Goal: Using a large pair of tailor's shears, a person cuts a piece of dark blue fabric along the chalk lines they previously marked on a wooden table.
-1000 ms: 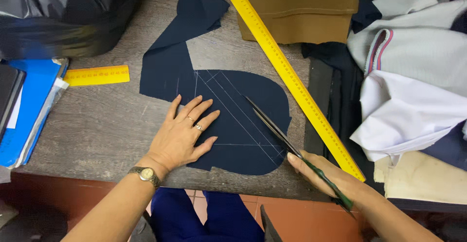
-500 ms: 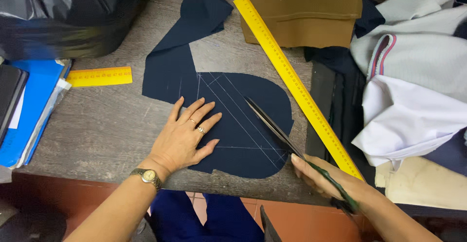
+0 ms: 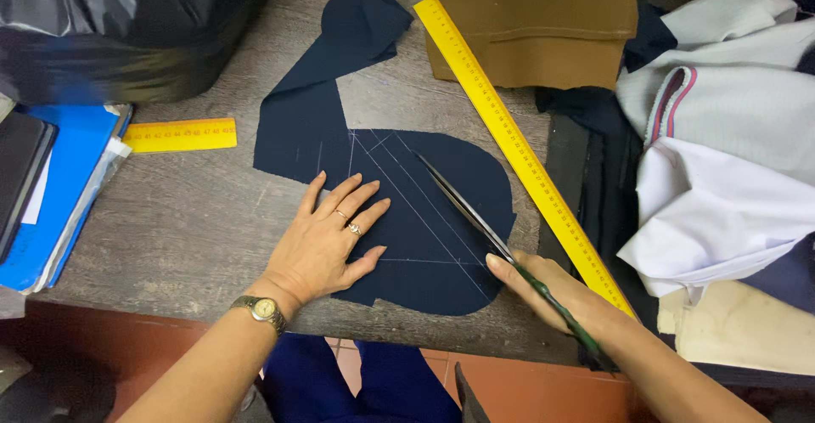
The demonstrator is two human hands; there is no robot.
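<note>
A piece of dark navy fabric (image 3: 424, 194) marked with white chalk lines lies flat on the grey wooden table (image 3: 195, 228). My left hand (image 3: 327, 240) presses flat on the fabric's near left part, fingers spread, with rings and a wristwatch. My right hand (image 3: 560, 296) grips the green handles of long scissors (image 3: 467, 211). The blades lie across the fabric along a chalk line, pointing away to the upper left.
A long yellow ruler (image 3: 518, 147) lies diagonally right of the fabric, a short yellow ruler (image 3: 180, 134) at left. Brown card pattern (image 3: 543, 28) at the back, white and grey cloth (image 3: 722, 160) piled right, blue folder (image 3: 59, 185) and black bag (image 3: 119, 24) left.
The view has shifted slightly. Both hands stay in nearly the same place on the fabric and the scissors; the right hand has edged a little forward.
</note>
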